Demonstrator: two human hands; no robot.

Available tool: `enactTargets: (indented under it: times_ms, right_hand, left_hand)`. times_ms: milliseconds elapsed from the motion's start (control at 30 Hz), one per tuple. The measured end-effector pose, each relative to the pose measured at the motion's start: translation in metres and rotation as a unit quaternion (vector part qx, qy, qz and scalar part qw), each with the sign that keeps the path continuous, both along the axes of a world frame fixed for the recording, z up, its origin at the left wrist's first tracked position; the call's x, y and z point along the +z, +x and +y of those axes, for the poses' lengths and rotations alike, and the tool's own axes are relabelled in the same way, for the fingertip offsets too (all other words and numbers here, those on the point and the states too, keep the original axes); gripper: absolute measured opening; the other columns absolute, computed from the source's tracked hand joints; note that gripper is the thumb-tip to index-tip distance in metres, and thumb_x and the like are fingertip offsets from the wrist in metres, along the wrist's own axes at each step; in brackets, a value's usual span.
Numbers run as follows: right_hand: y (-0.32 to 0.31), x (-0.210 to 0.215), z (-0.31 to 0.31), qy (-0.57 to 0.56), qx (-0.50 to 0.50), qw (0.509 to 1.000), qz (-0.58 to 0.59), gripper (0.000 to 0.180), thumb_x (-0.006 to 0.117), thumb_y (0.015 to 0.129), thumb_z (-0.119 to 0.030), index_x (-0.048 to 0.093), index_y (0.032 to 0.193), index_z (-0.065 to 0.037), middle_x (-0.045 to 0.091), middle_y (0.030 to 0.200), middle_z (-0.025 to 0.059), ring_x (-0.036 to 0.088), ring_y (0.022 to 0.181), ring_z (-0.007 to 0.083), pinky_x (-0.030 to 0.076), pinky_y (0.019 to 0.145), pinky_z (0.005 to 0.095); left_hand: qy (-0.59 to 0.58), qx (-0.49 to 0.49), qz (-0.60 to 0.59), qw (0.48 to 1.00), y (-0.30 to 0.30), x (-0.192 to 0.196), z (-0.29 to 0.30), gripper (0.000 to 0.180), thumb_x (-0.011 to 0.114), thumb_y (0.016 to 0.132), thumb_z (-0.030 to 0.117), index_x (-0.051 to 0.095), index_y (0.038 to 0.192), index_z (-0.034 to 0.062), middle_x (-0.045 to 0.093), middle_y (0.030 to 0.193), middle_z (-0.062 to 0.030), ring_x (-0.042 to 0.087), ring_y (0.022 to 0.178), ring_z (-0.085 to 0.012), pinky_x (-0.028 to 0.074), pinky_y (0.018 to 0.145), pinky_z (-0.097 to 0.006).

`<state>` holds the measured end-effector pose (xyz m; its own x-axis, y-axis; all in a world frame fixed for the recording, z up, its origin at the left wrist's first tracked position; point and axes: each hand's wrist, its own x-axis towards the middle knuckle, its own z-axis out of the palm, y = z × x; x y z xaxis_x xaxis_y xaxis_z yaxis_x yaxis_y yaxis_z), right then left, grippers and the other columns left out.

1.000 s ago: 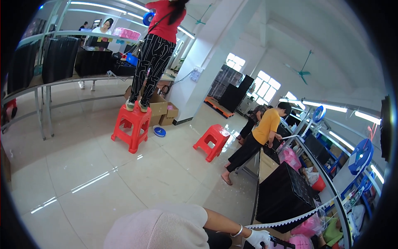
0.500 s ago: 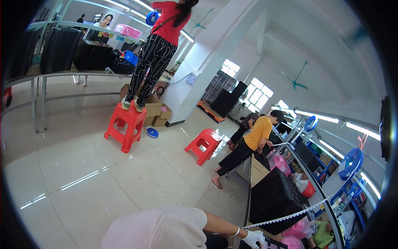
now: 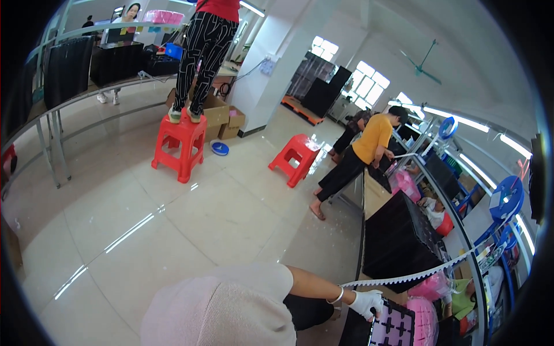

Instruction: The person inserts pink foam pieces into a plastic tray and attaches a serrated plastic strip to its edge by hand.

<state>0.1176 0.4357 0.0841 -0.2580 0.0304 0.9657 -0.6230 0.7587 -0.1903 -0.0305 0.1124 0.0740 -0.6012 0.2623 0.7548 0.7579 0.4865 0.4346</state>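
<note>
At the lower edge, my left arm in a pale pink short sleeve reaches right, a light band round the wrist. My left hand (image 3: 368, 303), in a white glove, has its fingers curled on the edge of a black gridded tray (image 3: 398, 316) with pinkish-lilac panels in its openings. Just past the wrist runs a white toothed strip (image 3: 398, 280), rising rightward toward a blue reel (image 3: 506, 199). Beside the tray sits pink wrapped stuff (image 3: 425, 317). My right hand is out of view.
A tall black stack (image 3: 398, 242) stands on the bench beyond my hand. Farther along, a person in yellow (image 3: 374, 138) leans over it. Someone stands on a red stool (image 3: 180, 144); another red stool (image 3: 295, 158) is on the tiled floor. A metal-framed bench (image 3: 115, 95) lies at left.
The view has tipped down, so the room sits higher and more of my left hand and the tray shows. The hand stays at the tray. The person on the stool is cut off higher up.
</note>
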Motion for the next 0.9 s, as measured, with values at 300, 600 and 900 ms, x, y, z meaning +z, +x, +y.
enactTargets:
  times_ms: [300,600,900]
  right_hand:
    - [0.012,0.009,0.007,0.026,-0.050,0.997,-0.053,0.032,0.067,0.094,-0.021,0.065,0.073,0.002,0.056,0.068,0.0216,0.054,0.065,0.0398,0.043,0.063,0.0496]
    - [-0.005,0.004,-0.033,0.046,0.048,0.997,-0.032,0.034,0.067,0.096,-0.022,0.062,0.072,0.002,0.051,0.068,0.0214,0.050,0.065,0.0397,0.040,0.063,0.0513]
    - [0.007,0.010,-0.016,-0.007,0.055,0.988,-0.146,0.003,0.071,0.088,-0.007,0.069,0.089,-0.005,0.063,0.084,0.0098,0.060,0.082,0.0286,0.043,0.104,0.0558]
  left_hand:
    - [0.030,0.001,0.011,0.999,0.006,0.000,0.010,0.023,0.086,0.069,0.032,0.078,0.086,0.0188,0.072,0.090,-0.0013,0.066,0.096,-0.0262,0.024,0.113,-0.060]
    - [0.028,0.054,-0.030,0.998,0.043,-0.019,-0.044,0.027,0.086,0.072,0.034,0.076,0.089,0.0147,0.071,0.100,-0.0022,0.062,0.110,-0.0268,0.022,0.119,-0.059]
    - [-0.144,0.079,0.028,0.986,0.065,0.037,-0.010,0.056,0.085,0.072,0.036,0.068,0.119,0.0108,0.066,0.125,-0.0114,0.056,0.129,-0.0316,0.024,0.118,-0.062]
